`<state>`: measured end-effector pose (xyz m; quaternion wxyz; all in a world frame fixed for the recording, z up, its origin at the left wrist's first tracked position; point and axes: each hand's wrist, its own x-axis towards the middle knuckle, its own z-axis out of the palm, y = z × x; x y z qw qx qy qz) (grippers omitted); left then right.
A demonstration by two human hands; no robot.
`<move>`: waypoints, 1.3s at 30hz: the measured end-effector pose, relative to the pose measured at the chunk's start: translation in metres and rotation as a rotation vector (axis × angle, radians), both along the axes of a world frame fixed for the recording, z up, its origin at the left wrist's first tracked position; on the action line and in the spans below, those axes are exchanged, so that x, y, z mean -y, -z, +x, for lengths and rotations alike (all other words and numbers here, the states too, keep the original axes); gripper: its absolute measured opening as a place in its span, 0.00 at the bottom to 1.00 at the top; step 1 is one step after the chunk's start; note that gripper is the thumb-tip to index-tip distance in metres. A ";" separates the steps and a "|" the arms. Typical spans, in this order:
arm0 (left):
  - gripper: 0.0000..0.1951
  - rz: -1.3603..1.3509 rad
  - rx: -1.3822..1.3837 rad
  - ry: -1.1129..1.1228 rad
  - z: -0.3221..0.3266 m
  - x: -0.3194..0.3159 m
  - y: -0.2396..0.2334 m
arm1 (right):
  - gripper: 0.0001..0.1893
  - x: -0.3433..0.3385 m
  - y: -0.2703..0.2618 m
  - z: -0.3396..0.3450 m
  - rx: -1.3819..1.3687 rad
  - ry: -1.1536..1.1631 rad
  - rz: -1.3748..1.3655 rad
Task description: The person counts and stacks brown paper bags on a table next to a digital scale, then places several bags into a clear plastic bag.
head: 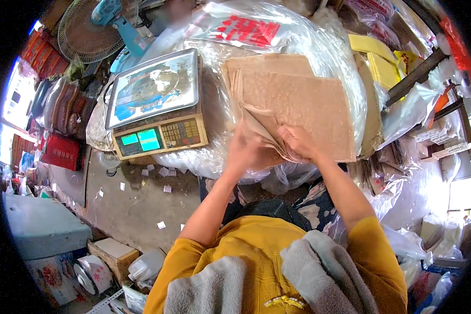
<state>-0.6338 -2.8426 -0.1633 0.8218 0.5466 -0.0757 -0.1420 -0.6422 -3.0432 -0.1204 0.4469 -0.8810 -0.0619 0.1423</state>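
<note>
A stack of thin brown paper sheets (pixel 298 94) lies before me on clear plastic sheeting (pixel 337 55). With thumb and fingers, my right hand (pixel 296 142) pinches the near edge of the sheets, where they bunch into folds. My left hand (pixel 243 149) is at the stack's lower left corner, beside the lifted sheet edges. It is blurred, so its grip on the paper is unclear. To the left of the stack stands a digital weighing scale (pixel 161 135) with a lit display and a shiny metal pan (pixel 157 84).
A blue electric fan (pixel 131 35) stands behind the scale. Yellow packets (pixel 380 66) and plastic-wrapped goods crowd the right side. Small white paper pieces (pixel 167 189) litter the floor at left. Lower left are a chest-like box (pixel 43 219) and a cardboard box (pixel 115 255).
</note>
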 end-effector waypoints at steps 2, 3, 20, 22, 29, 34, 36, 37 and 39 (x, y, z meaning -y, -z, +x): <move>0.34 -0.036 0.052 0.020 0.002 -0.001 0.010 | 0.26 -0.006 0.000 -0.003 0.106 0.001 0.017; 0.33 -0.009 0.051 0.023 0.001 -0.003 0.015 | 0.27 -0.010 0.000 -0.003 0.211 0.001 0.034; 0.12 0.174 -0.246 -0.302 0.001 -0.015 0.063 | 0.20 0.074 -0.072 0.046 0.458 0.414 -0.409; 0.12 0.130 -0.276 -0.276 -0.004 -0.008 0.064 | 0.20 0.132 -0.139 0.055 0.529 0.531 -0.339; 0.18 0.185 -0.131 -0.244 0.001 -0.019 0.024 | 0.19 0.078 -0.199 0.012 0.884 -0.043 -0.419; 0.27 -0.296 -0.507 -0.006 0.056 -0.027 -0.037 | 0.31 -0.013 -0.049 -0.039 0.488 -0.272 -0.557; 0.21 -0.251 -0.495 0.129 0.083 -0.026 -0.029 | 0.32 -0.032 -0.016 -0.051 0.346 -0.284 -0.534; 0.15 -0.051 -0.494 0.108 0.104 -0.034 0.017 | 0.33 -0.038 0.009 -0.052 0.390 -0.307 -0.356; 0.13 0.331 -0.391 0.067 0.106 -0.037 0.018 | 0.35 -0.036 0.011 -0.050 0.429 -0.304 -0.174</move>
